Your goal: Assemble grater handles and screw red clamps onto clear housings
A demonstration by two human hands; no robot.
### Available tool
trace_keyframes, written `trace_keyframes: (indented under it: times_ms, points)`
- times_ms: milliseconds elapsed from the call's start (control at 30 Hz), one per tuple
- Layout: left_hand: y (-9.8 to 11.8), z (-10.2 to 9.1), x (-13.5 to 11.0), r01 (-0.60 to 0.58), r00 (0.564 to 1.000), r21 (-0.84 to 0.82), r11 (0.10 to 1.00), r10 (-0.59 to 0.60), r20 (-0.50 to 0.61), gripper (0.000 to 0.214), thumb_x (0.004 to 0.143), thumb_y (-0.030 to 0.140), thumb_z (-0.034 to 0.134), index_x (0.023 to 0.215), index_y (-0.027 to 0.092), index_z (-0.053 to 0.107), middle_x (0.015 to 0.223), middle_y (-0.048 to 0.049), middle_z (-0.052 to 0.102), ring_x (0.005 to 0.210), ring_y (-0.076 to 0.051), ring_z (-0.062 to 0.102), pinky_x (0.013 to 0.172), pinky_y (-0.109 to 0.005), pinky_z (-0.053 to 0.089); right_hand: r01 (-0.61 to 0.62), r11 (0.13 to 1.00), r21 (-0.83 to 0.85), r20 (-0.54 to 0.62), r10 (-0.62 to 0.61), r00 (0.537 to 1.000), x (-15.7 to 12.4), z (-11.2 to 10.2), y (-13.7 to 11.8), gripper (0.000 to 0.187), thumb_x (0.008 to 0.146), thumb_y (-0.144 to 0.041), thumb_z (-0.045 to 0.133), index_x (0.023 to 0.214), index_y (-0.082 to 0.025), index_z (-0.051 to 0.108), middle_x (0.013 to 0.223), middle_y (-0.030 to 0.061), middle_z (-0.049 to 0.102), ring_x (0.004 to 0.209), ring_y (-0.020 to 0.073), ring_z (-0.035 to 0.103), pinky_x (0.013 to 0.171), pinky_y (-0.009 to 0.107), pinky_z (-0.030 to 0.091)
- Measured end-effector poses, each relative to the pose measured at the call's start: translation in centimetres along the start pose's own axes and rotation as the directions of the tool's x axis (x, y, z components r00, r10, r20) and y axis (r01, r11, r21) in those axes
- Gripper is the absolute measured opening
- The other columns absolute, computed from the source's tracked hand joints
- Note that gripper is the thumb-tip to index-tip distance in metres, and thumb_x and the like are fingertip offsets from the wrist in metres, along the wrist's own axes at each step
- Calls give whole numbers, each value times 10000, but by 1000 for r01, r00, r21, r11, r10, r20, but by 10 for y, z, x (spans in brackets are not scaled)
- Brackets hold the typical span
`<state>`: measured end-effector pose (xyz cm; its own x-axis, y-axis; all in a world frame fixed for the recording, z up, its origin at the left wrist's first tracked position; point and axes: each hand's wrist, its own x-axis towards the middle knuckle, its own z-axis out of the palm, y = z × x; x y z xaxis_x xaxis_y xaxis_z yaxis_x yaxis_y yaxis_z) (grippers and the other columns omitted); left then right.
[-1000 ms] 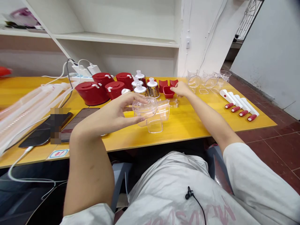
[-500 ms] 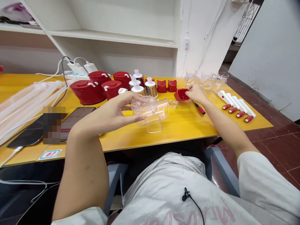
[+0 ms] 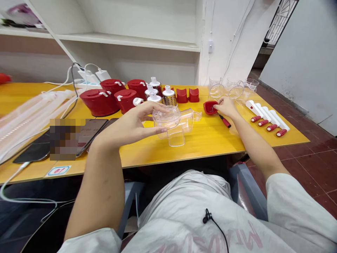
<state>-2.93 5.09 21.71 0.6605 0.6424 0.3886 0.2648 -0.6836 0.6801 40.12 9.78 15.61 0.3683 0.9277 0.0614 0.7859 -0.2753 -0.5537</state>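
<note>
My left hand is closed around a clear plastic grater housing, thumb low on its near side and fingers over the round opening. The housing has a short tube pointing down, close above the table. My right hand pinches the right rim of a small red box; small metal pieces show inside, too small to name surely. A screwdriver with a red and black handle lies just below my right hand. A clear plastic piece is beside the housing's right end.
Red bases, grater drums and red curved blocks stand along the back. Clear housings fill the back right, with white handles before them. Phones, cables and plastic-wrapped items lie left on the yellow table.
The red box has tipped so its inside faces me more, and it has shifted slightly right with my right hand. My left hand and the housing appear slightly further right.
</note>
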Motion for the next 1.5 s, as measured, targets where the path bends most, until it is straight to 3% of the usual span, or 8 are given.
trace_keyframes:
  times_ms: [367, 567, 800, 933, 1067, 1200, 1367, 1500]
  points:
    - [2, -1, 1, 32, 999, -12, 999, -32, 20, 617, 866, 666, 971, 1319, 300, 769, 1527, -107, 756, 1512, -387, 694, 1338, -612, 566, 75, 994, -77, 79, -68, 995, -12, 3, 6, 686, 1013, -656, 629, 1370, -71, 659, 1276, 90, 703, 1297, 42, 659, 1247, 276, 648]
    - [1, -1, 0, 38, 999, 31, 999, -39, 21, 645, 872, 711, 940, 1325, 294, 749, 1514, -110, 757, 1464, -399, 714, 1319, -604, 589, 66, 989, -135, 124, -49, 991, -24, -31, 9, 718, 1011, -654, 634, 1458, -93, 633, 1383, 106, 684, 1383, 65, 648, 1312, 319, 636]
    - [-8, 1, 0, 33, 999, -10, 999, -32, 31, 1003, 816, 663, 1003, 1661, 408, 528, 1700, -104, 611, 1541, -463, 649, 1272, -632, 638, -50, 979, -198, 404, 128, 906, -34, -55, 25, 643, 1027, -632, 618, 1343, -75, 675, 1193, 79, 721, 1189, 6, 677, 1150, 208, 671]
    - [-9, 2, 2, 72, 996, -62, 995, -68, 61, 1132, 809, 665, 1008, 1745, 416, 422, 1779, -127, 534, 1564, -485, 627, 1241, -665, 650, -85, 983, -163, 430, 149, 890, -36, -56, 24, 632, 1033, -619, 614, 1351, -76, 669, 1217, 82, 714, 1205, 8, 671, 1149, 205, 671]
    - [-8, 3, 3, 129, 990, -17, 991, -128, 66, 1075, 805, 697, 1001, 1698, 370, 500, 1792, -119, 519, 1593, -473, 592, 1372, -707, 507, -58, 995, -79, 336, 81, 938, -49, -76, 28, 645, 1034, -614, 614, 1394, -81, 645, 1191, 75, 708, 1162, 2, 666, 1107, 190, 669]
    - [-8, 3, 4, 137, 987, 31, 990, -139, 78, 1033, 815, 724, 984, 1672, 349, 545, 1750, -108, 579, 1585, -444, 615, 1379, -643, 512, 65, 997, 48, 68, -68, 995, -77, -97, 33, 676, 1034, -644, 601, 1422, -92, 619, 1091, 52, 686, 1012, -28, 614, 966, 130, 629]
    - [-9, 4, 7, 116, 989, 33, 993, -118, 90, 1005, 813, 724, 979, 1644, 325, 577, 1730, -105, 608, 1583, -427, 624, 1324, -554, 582, 291, 946, 141, -281, -244, 928, -110, -98, 15, 574, 1003, -567, 664, 1351, -112, 695, 1075, 57, 702, 957, -32, 570, 912, 114, 552]
    - [-18, 6, 10, 97, 993, -10, 995, -96, 73, 1016, 775, 693, 1009, 1615, 302, 591, 1698, -109, 621, 1581, -416, 614, 1305, -513, 597, 361, 924, 130, -315, -307, 898, -117, -90, -3, 465, 982, -513, 686, 1232, -130, 771, 1075, 56, 738, 966, -20, 606, 945, 140, 551]
